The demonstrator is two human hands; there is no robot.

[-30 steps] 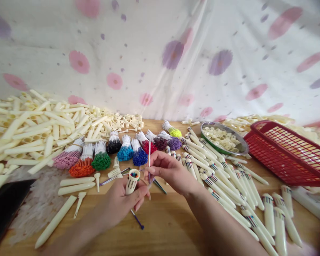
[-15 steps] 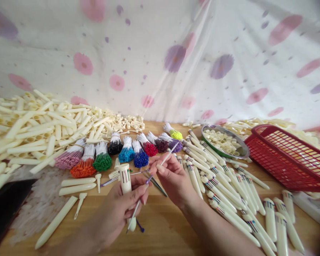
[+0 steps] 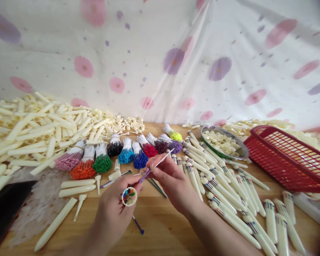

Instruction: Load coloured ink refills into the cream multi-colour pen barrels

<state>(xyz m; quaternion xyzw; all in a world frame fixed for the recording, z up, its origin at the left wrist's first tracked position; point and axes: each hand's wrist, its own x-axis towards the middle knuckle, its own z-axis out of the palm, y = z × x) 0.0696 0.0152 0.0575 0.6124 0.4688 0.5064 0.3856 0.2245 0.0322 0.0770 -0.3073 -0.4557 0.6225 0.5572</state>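
Observation:
My left hand (image 3: pixel 112 208) is closed around a cream multicolour pen (image 3: pixel 129 196), its open end tilted up at me and showing several coloured tips inside. My right hand (image 3: pixel 176 183) pinches a thin white pen refill (image 3: pixel 164 158) that points up and to the right. Purple shows at the refill's lower end, close to my left fingertips; whether they touch it I cannot tell. Under and beside the hands lie a few loose refills (image 3: pixel 157 188) and a dark blue-tipped one (image 3: pixel 138 225). Bundled refills in purple (image 3: pixel 174 145), blue (image 3: pixel 140 156) and other colours stand just beyond.
Cream pen barrels (image 3: pixel 42 131) are heaped at the left, above a dark flat object (image 3: pixel 8 209). Rows of filled pens (image 3: pixel 229 192) cover the right. Behind them are a metal bowl (image 3: pixel 244 151) of small cream parts and a red basket (image 3: pixel 288 160). A patterned sheet (image 3: pixel 149 53) hangs behind.
The pen in my left hand has turned from upright so its open end faces me. My hands have drawn together, and the refill in my right hand has dipped slightly.

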